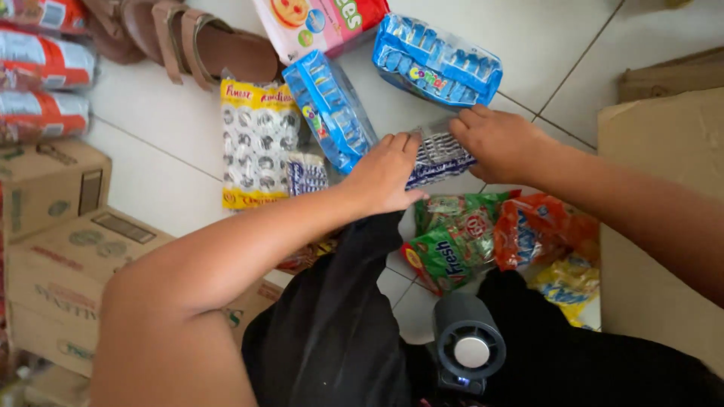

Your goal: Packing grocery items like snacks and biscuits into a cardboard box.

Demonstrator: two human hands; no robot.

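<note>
On the white tiled floor point(166, 162), among snack bags, our left hand point(385, 175) and right hand point(501, 143) grip a clear packet point(437, 154), its long side pointing up and right.

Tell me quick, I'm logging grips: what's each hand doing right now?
Left hand: closed on the near end of the clear packet.
Right hand: closed on the packet's far end.

White tiled floor point(162, 169), daylight; cardboard boxes point(56, 249) left, brown sandals point(204, 41) above.
</note>
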